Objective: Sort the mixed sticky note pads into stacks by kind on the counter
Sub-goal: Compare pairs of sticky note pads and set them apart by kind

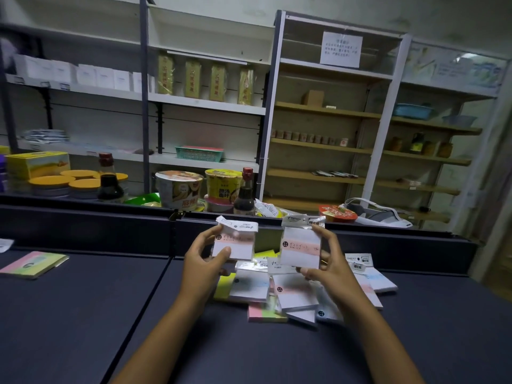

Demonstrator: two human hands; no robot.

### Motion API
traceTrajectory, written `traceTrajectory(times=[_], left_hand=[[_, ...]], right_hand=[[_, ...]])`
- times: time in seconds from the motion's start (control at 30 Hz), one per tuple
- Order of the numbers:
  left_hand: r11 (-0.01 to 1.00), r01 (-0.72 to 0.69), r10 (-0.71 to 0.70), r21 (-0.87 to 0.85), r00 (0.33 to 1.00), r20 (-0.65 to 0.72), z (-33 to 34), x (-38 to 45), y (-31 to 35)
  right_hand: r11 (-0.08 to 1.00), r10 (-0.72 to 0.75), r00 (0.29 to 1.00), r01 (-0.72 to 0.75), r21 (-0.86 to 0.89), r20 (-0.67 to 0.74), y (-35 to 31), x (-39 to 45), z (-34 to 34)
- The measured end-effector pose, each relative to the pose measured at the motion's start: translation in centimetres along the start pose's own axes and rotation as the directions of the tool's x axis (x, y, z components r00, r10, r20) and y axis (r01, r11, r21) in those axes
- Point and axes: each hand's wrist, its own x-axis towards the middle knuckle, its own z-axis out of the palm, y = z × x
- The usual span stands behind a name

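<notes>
My left hand [203,257] grips a white sticky note pad with a pink band [235,241], raised above the dark counter [83,314]. Beside it, my right hand [325,261] holds a second packaged pad of the same pink-banded kind [300,249] upright. Below both hands lies a mixed pile of pads [293,293]: white ones with pink or blue bands, a yellow one, and a pink-and-green one [264,313]. Far left on the counter sits a separate pink-and-green pad [32,264].
A raised dark ledge [110,217] runs along the counter's back. Behind it stand instant noodle cups [180,189], sauce bottles [245,194] and tins with orange lids [52,184]. Shelving units fill the background.
</notes>
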Motion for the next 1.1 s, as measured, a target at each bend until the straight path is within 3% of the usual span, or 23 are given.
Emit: traceTrajectory(times=[0.23, 0.6, 1.1], left_hand=[[0.995, 0.072, -0.081, -0.070, 0.989, -0.124, -5.7, -4.0, 1.9], [0.997, -0.009, 0.025, 0.080, 0.981, -0.194, -21.9, -6.3, 7.7], [0.980, -0.020, 0.088, 0.199, 0.937, -0.339, -35.5, -5.1, 10.6]], right_hand=[[0.997, -0.055, 0.998, 0.056, 0.062, -0.015, -3.0, -3.3, 6.7], [0.993, -0.078, 0.995, 0.072, 0.097, 0.069, -7.3, -6.0, 20.4], [0.976, -0.195, 0.948, 0.162, 0.147, 0.251, -11.0, -3.8, 34.2]])
